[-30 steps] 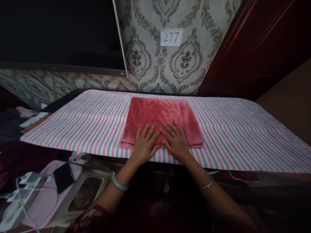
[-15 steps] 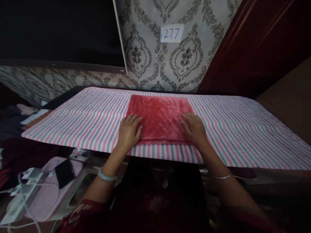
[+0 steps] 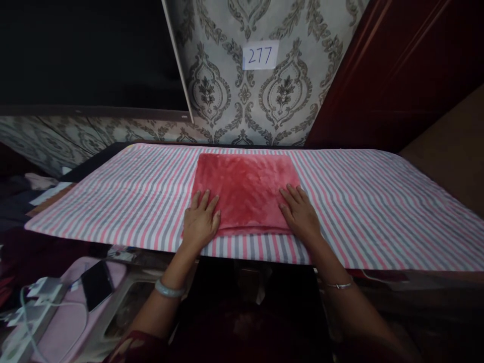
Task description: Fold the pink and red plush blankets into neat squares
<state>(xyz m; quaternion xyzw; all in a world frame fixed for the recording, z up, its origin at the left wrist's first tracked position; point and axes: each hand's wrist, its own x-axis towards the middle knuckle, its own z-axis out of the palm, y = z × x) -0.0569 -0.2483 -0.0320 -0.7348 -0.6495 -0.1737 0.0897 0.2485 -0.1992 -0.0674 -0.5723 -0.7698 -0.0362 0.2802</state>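
Note:
A folded red plush cloth (image 3: 245,191) lies flat in the middle of a striped pink, grey and white cover (image 3: 132,196). My left hand (image 3: 200,219) rests on its near left corner, fingers spread and pointing away from me. On the near right side, my right hand (image 3: 301,212) lies flat over the cloth's edge, its fingers also apart. Neither hand grips anything. Layered folds show along the cloth's near edge between my hands.
Behind the table, a patterned wall carries a paper marked 277 (image 3: 260,55). A television (image 3: 91,55) hangs at the left, and a dark red panel (image 3: 363,75) stands at the right. Low on the left are a phone (image 3: 97,285) and a power strip (image 3: 32,315) with cables.
My fingers have straightened and spread more on the cloth. The whole view has shifted slightly, with the table appearing lower. The cloth remains folded in the same place.

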